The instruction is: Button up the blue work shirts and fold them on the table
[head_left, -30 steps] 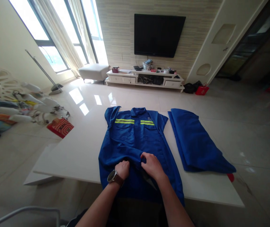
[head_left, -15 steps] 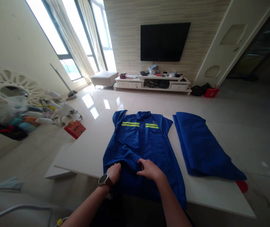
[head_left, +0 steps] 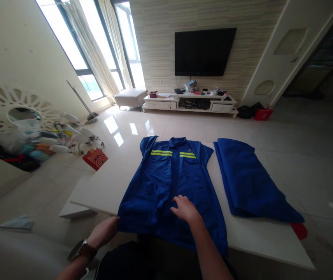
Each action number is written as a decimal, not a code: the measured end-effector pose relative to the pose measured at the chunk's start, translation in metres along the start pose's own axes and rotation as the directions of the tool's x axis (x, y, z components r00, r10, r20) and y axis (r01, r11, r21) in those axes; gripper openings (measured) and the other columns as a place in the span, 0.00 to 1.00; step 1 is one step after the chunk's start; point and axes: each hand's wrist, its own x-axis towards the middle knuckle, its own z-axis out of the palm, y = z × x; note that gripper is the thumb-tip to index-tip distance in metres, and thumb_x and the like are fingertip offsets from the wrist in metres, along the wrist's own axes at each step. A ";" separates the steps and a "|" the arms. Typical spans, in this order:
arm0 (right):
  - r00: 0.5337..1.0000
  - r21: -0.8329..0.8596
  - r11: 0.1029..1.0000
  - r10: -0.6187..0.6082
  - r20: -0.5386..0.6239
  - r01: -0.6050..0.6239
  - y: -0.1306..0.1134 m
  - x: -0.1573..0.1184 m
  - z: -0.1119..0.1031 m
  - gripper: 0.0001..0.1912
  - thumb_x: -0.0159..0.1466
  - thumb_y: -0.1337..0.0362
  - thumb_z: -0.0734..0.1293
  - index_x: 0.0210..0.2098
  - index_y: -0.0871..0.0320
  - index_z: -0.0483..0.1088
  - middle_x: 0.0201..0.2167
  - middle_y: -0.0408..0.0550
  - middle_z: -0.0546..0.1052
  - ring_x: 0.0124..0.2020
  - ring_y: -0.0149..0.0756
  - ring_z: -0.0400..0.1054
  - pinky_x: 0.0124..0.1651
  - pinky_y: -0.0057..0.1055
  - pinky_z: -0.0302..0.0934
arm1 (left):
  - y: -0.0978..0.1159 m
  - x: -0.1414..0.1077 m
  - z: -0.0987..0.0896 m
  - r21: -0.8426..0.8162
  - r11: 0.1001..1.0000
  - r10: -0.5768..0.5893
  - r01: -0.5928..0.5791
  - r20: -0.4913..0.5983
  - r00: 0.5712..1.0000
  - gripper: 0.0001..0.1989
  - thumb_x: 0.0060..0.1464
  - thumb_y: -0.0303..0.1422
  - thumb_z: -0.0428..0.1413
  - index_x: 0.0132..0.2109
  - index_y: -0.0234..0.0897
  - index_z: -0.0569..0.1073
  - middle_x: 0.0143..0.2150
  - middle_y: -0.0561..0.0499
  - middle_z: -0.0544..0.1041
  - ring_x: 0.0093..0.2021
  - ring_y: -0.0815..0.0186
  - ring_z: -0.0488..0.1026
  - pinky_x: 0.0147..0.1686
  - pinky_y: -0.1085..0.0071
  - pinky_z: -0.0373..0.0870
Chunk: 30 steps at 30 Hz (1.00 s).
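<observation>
A blue work jacket (head_left: 160,182) with yellow-green reflective stripes and chest pockets lies front up on the white table (head_left: 105,186), collar at the far side. My left hand (head_left: 105,232), a watch on its wrist, has its fingers closed on the jacket's lower left corner, at the table's near edge. Over the jacket's lower middle is my right hand (head_left: 185,209), fingers apart and holding nothing; whether it touches the cloth I cannot tell. Folded blue cloth (head_left: 245,179) rests on the table to the right of the jacket.
A red patterned box (head_left: 95,158) stands past the table's left end, near piled bags and rolls on the floor. Under the folded cloth a red item (head_left: 299,231) pokes out at the right. Farther back are a TV cabinet (head_left: 190,104) and a white bench (head_left: 130,98).
My left hand has moved left and toward me, drawing the jacket's lower left corner outward and smoothing its front folds. My right hand has stayed nearly in place.
</observation>
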 end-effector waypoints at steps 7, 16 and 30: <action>0.952 -0.185 0.969 0.202 0.230 -0.161 -0.006 0.011 0.024 0.30 0.68 0.56 0.66 0.68 0.54 0.64 0.75 0.57 0.53 0.75 0.61 0.43 0.67 0.56 0.56 | 0.147 0.065 -0.007 -0.056 0.954 0.291 -0.294 -0.056 0.955 0.11 0.60 0.30 0.50 0.48 0.40 0.73 0.48 0.46 0.77 0.51 0.60 0.75 0.51 0.68 0.69; 0.937 -0.254 0.948 0.253 0.239 -0.192 -0.013 0.014 0.023 0.20 0.66 0.61 0.64 0.55 0.58 0.76 0.55 0.62 0.78 0.57 0.55 0.74 0.55 0.46 0.69 | 0.206 0.123 0.070 0.029 0.974 0.219 -0.225 0.133 0.967 0.33 0.66 0.34 0.49 0.75 0.38 0.53 0.78 0.46 0.49 0.77 0.54 0.45 0.73 0.49 0.48; 0.991 -0.212 0.970 0.128 0.049 -0.115 -0.020 0.014 0.010 0.18 0.68 0.62 0.60 0.54 0.55 0.74 0.56 0.56 0.77 0.60 0.50 0.68 0.60 0.46 0.61 | 0.214 0.042 0.059 0.156 0.930 0.177 -0.334 0.605 0.776 0.53 0.48 0.46 0.64 0.75 0.33 0.54 0.77 0.34 0.49 0.76 0.42 0.47 0.69 0.49 0.59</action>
